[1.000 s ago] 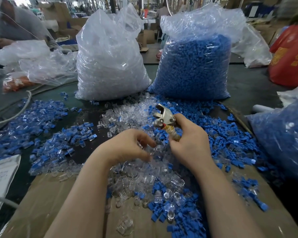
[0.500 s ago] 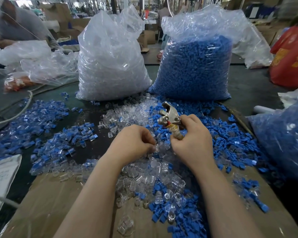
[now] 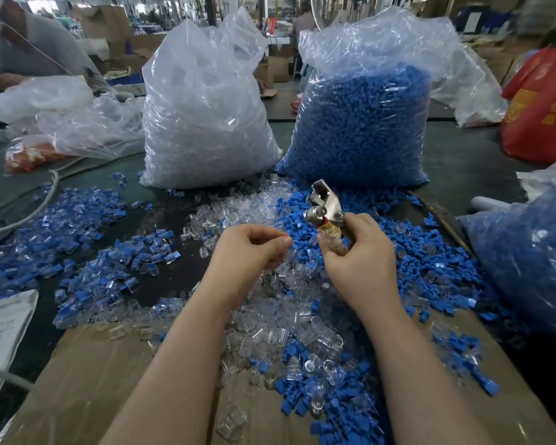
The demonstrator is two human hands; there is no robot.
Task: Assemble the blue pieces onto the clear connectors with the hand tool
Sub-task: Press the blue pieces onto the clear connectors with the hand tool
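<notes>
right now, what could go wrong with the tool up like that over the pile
1. The right hand holds the hand tool by its handle alone, head up; a slipping grip could drop it into the loose clear connectors.
2. The left hand pinches near the tool; whether it holds a part cannot be told, so fingers may get nipped.

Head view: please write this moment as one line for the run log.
right hand grips tool | left hand curled, contents unclear | loose parts below
</notes>
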